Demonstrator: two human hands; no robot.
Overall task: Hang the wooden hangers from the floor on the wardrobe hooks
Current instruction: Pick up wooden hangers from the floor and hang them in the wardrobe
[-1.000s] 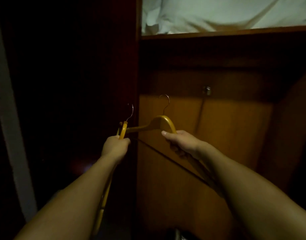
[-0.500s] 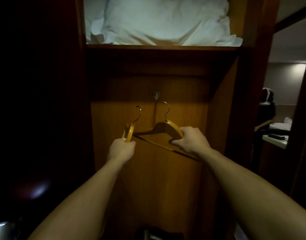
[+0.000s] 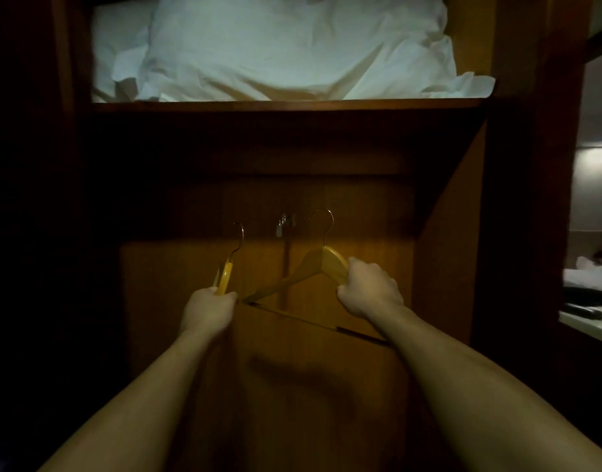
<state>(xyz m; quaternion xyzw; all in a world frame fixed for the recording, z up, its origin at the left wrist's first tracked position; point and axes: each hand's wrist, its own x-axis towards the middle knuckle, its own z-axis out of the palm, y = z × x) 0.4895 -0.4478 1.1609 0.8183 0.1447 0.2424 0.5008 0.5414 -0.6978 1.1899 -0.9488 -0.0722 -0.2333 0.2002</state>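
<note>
I hold a wooden hanger in each hand in front of the open wardrobe. My right hand [image 3: 369, 288] grips the right shoulder of one hanger [image 3: 293, 279], seen broadside, its metal hook raised just right of the wardrobe hook [image 3: 283, 223] on the back panel. My left hand [image 3: 209, 310] is closed on a second hanger [image 3: 224, 274], seen edge-on, its hook pointing up to the left of the wardrobe hook. Neither hanger touches the wardrobe hook.
White pillows and bedding [image 3: 279, 46] fill the shelf above, over the shelf board [image 3: 286, 105]. The wardrobe's right side wall [image 3: 456, 233] is close to my right arm. At far right, the room shows a counter edge [image 3: 585, 327]. The left side is dark.
The view has swung so the wardrobe hook sits between the two hangers. Both hands have risen slightly toward the back panel, and the right hanger's hook now stands right of the wardrobe hook.
</note>
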